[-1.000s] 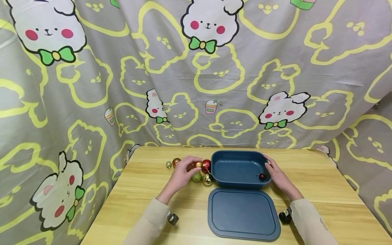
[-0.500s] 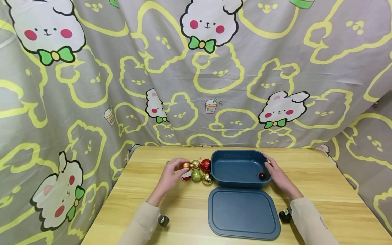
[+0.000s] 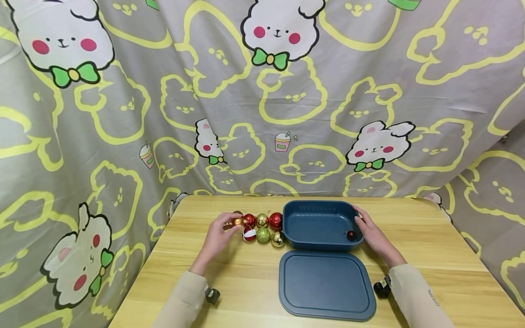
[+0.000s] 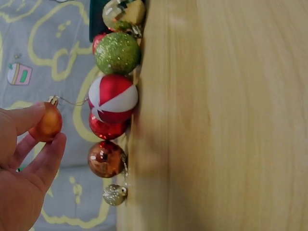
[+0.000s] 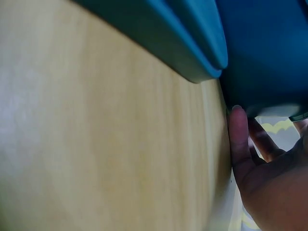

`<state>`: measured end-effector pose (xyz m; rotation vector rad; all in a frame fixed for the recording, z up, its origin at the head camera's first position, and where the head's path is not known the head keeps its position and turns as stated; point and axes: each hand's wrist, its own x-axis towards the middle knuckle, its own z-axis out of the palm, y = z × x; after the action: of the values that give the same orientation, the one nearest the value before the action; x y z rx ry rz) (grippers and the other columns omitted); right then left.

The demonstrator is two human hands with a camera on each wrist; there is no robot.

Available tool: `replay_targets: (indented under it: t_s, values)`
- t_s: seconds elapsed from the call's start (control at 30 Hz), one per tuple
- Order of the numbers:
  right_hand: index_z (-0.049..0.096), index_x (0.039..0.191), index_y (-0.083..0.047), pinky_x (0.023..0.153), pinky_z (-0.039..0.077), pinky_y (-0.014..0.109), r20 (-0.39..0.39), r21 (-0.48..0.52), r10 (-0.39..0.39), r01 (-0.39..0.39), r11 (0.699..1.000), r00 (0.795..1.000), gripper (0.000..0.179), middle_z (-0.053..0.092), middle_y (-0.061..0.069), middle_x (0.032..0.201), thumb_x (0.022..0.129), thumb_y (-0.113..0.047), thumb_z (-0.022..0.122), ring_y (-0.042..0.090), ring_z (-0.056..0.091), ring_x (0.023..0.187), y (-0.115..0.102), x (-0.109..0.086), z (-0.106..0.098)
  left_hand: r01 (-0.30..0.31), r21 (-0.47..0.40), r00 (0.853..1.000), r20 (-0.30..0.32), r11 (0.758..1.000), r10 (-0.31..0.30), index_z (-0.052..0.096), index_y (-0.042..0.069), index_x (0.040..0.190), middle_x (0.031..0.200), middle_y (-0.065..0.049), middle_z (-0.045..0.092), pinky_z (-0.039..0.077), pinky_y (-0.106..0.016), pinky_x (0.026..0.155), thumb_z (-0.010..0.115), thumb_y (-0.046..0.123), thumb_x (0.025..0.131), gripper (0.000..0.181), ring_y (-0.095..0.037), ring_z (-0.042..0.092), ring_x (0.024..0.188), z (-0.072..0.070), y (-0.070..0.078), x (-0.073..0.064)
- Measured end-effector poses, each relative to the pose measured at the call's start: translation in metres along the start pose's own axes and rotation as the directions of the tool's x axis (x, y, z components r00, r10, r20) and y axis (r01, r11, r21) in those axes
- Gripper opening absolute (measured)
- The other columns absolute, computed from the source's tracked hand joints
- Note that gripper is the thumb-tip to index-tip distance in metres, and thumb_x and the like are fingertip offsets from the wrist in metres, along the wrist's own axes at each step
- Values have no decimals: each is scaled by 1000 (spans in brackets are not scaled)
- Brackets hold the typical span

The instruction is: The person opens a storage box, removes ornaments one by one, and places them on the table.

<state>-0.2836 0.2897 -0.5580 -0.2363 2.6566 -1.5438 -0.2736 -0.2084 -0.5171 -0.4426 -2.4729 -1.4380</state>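
My left hand (image 3: 218,231) pinches a small orange Christmas bauble (image 4: 47,122) by thumb and fingertips, lifted clear of the other baubles. Beneath and right of it, in the head view, lie a red glitter bauble (image 3: 276,221), a green glitter one (image 3: 264,235), a red-and-white one (image 3: 249,234) and several more. A copper bauble (image 4: 106,159) and a small pale gold one (image 4: 115,195) show in the left wrist view. My right hand (image 3: 375,235) touches the right end of a blue box (image 3: 324,248), fingers fairly straight. A small dark red bauble (image 3: 351,235) lies inside the box.
The box's flat blue lid (image 3: 327,286) lies on the wooden table (image 3: 430,255) in front of the box. A patterned curtain (image 3: 303,91) hangs behind the table and at both sides. The row of baubles reaches the box's left wall.
My left hand has moved left with the orange bauble, away from the box. Baubles it covered now show. My right hand stays at the box.
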Motion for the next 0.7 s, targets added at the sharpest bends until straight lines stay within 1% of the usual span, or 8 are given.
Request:
replay_targets:
  t_s: [0.1,0.27,0.47,0.63,0.7]
  values:
    - [12,167,-13,117,19,77,-1,-3,2,-2,1000,1000,62,9,30,170,115,-41,28,60,16,150,0,0,0,7,17,1000,-11,1000,-7,70,-2,123,116,-17,69,62,-34,91,76,-6,88,36,-35,68,106,-1,-4,-1]
    - [12,167,-12,117,19,77,-2,2,0,0,1000,1000,62,9,30,170,115,-41,28,59,17,150,1,0,0,54,68,998,-27,996,-52,72,2,121,114,-14,70,62,-37,90,79,-2,87,35,-32,67,104,-2,-8,-1]
    - [12,167,-13,117,19,77,-2,4,-2,2,1000,1000,62,9,30,170,115,-41,29,59,16,151,1,0,0,74,45,997,-31,996,-73,73,2,120,118,-18,70,63,-37,89,81,-3,84,36,-38,69,108,-2,-14,-2]
    - [12,167,-13,117,19,77,-1,10,-4,4,1000,1000,62,8,29,170,115,-42,28,59,15,151,1,0,0,93,98,995,-40,991,-89,74,4,118,120,-18,71,62,-39,91,82,2,84,35,-36,70,109,0,-18,-3]
    - [12,167,-13,117,18,77,0,14,-4,4,1000,1000,62,8,29,170,115,-42,28,59,14,151,1,0,0,102,98,994,-38,990,-98,74,4,118,121,-18,72,62,-38,90,82,2,84,35,-36,70,109,1,-19,-3]
